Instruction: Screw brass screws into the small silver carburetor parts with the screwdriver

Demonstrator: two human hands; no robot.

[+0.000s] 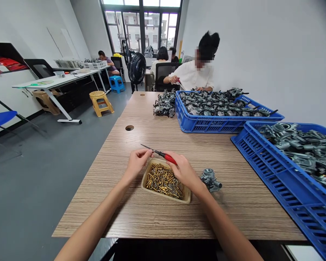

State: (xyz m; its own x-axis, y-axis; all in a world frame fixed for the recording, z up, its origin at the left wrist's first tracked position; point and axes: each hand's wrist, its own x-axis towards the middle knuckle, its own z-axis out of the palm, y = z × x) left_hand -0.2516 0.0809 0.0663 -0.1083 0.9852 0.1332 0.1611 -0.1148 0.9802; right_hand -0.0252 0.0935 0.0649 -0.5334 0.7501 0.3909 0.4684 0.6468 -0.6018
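Holds a red-handled screwdriver (pixel 170 158) in the right hand (pixel 183 168), with thumb and fingers closed round the handle and the dark shaft slanting away toward the left edge of the desk (pixel 103 203). Pinches narrowly with the left hand (pixel 137 163), thumb and fingertips together at the shaft; cannot tell whether on the shaft itself or on some small piece against it.

Has just under both hands a shallow beige tray (pixel 187 195), set toward the desk's near edge, about midway between left and right edges, and filled with small brass-coloured parts (pixel 163 179), with some grey among the gold. Has to the right of the tray, beside the right forearm, a single grey metal carburettor (pixel 210 178), lying directly on the desk.

Along the desk's right edge, has a blue crate (pixel 292 179) heaped with grey metal castings (pixel 306 148) and reaching past the near right corner. Toward the far right corner, has a second blue crate (pixel 186 125) full of dark and silver assemblies (pixel 212 105), with a loose pile of similar pieces (pixel 165 104) just to its left.

Faces, at the desk's far side, a co-worker (pixel 191 76) in a white top, with a red-handled tool (pixel 178 80) in one hand. Beyond the left edge, has a yellow stool (pixel 101 102) on the grey floor, with a black fan (pixel 136 68) farther back.
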